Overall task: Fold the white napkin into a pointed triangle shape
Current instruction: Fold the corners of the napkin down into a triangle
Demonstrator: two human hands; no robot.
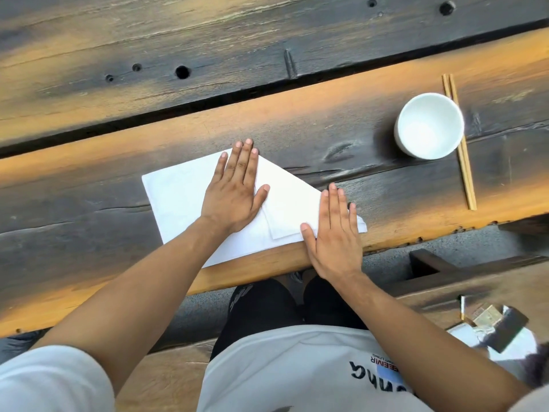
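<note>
A white bowl point(430, 128) stands upright on the dark wooden plank table point(118, 120) at about two o'clock. A pair of wooden chopsticks point(460, 144) lies just beside it on its three o'clock side, partly behind its rim, pointing toward twelve and six.

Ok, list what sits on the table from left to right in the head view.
white napkin → left hand pressed flat on it → right hand flat on the napkin's right end → white cup → chopsticks just behind and right of the cup.
</note>
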